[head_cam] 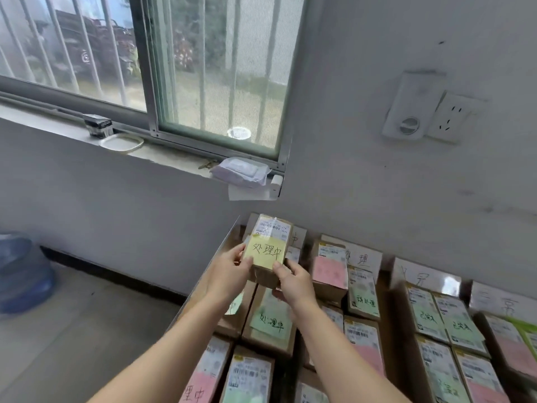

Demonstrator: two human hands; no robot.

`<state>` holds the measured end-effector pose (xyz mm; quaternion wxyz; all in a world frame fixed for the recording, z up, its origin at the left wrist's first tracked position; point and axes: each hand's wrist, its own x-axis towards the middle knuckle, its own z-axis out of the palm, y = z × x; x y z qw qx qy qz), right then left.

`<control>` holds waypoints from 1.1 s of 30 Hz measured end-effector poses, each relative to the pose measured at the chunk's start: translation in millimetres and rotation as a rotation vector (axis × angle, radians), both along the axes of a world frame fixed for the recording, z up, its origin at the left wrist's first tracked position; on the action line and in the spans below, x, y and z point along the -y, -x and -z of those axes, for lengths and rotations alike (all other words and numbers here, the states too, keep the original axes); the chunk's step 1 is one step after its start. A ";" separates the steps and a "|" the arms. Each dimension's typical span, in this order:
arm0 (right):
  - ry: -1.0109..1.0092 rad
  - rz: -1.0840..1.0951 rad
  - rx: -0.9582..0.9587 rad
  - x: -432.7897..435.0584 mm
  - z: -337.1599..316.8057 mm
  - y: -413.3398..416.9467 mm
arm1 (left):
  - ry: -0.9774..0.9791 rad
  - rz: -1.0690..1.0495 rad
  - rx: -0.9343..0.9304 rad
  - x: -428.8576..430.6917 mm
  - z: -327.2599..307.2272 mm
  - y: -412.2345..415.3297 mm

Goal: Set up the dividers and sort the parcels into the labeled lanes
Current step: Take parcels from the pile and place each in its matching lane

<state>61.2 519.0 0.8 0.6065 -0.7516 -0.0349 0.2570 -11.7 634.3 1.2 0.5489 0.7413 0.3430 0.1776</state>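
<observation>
I hold a small brown parcel (268, 247) with a yellow handwritten note and a shipping label above the far left of the table. My left hand (232, 269) grips its left side and my right hand (293, 282) grips its lower right corner. Below it, several parcels with green and pink notes (271, 322) lie in rows on the table. White labelled divider cards (363, 258) (422, 276) stand upright at the back, against the wall.
The table's left edge (203, 271) runs diagonally; bare floor and a blue water jug (20, 271) lie to the left. A window sill (162, 154) above holds a tissue pack, a tape roll and a small box. A wall socket (449, 117) is at the upper right.
</observation>
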 end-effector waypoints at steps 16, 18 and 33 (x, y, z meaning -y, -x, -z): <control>0.242 0.036 0.039 -72.8 41.9 -57.4 | -0.386 0.214 -0.362 -65.1 40.3 -75.8; 0.268 0.012 0.046 -75.3 46.1 -58.2 | -0.420 0.228 -0.395 -68.1 43.7 -75.5; 0.494 -0.078 0.219 -76.7 49.6 -43.6 | -0.598 0.309 -0.485 -69.2 45.5 -63.9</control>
